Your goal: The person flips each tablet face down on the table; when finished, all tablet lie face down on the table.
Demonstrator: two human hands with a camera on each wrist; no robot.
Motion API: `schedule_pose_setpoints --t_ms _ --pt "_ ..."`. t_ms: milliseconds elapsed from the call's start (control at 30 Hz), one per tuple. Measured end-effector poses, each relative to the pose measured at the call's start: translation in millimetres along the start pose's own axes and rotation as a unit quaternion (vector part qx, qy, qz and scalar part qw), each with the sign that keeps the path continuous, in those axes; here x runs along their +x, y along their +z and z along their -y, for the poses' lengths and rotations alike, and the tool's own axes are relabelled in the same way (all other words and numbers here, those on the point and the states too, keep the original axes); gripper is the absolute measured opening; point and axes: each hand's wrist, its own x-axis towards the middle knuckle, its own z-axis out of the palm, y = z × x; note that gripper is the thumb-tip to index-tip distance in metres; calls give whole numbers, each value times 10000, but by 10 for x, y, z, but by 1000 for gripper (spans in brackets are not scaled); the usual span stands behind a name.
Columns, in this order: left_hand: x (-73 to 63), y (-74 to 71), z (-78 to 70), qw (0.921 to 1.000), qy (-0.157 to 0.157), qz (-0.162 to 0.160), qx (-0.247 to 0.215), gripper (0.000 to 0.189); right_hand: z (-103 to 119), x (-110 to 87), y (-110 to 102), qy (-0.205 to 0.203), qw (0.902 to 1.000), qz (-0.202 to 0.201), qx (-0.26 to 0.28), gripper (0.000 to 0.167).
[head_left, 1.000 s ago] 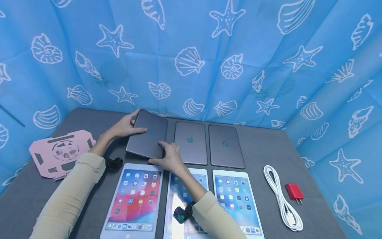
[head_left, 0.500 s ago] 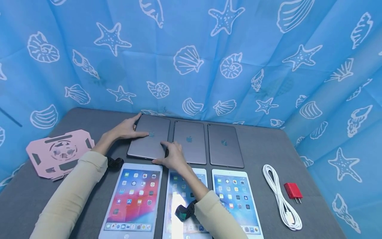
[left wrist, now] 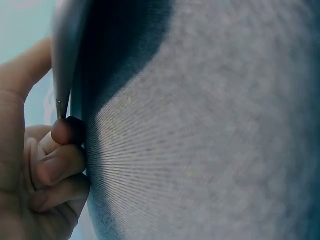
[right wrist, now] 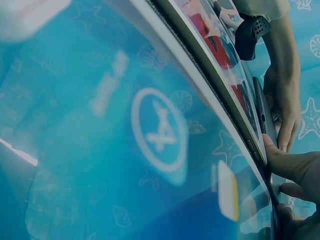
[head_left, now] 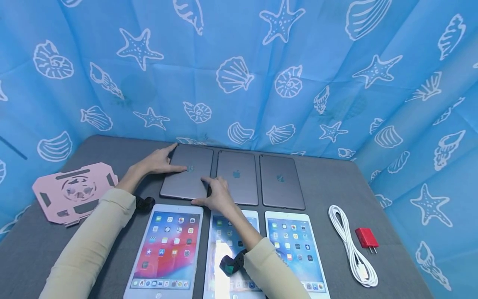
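The leftmost grey tablet (head_left: pixel 183 183), face down with its apple logo up, is between my hands at the back of the table. My left hand (head_left: pixel 158 162) grips its left side, thumb across the back. In the left wrist view, fingers curl at the edge of the tablet (left wrist: pixel 65 55), which stands slightly off the cloth. My right hand (head_left: pixel 217 195) holds the near right corner, a finger at the right side and thumb at the near edge. Two more face-down tablets, a middle one (head_left: pixel 237 189) and a right one (head_left: pixel 282 193), lie alongside.
In front lie three lit white tablets: left (head_left: pixel 168 241), middle (head_left: pixel 233 216) under my right forearm, and right (head_left: pixel 295 253). A pink plate-like stand (head_left: pixel 80 189) is at left. A coiled white cable (head_left: pixel 345 236) and red plug adapter (head_left: pixel 367 238) lie right. A blue curtain (head_left: pixel 246 112) hangs behind.
The leftmost grey tablet has come down from a tilted pose and moved slightly right, nearly in line with the other two. Both hands moved with it, and barely shift in the last half second.
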Motion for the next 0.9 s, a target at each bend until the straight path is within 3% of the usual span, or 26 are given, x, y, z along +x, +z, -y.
schedule_pose_setpoints --t_ms 400,633,900 --pt "-29 14 -6 9996 228 -97 -92 121 -31 12 -9 -150 9997 55 -158 79" --pt "-8 13 -18 10000 59 -15 -8 119 -40 1 -17 -234 9995 63 -184 79" --pt "-17 10 -35 10000 84 -10 43 118 -41 2 -16 -211 9996 96 -172 80"
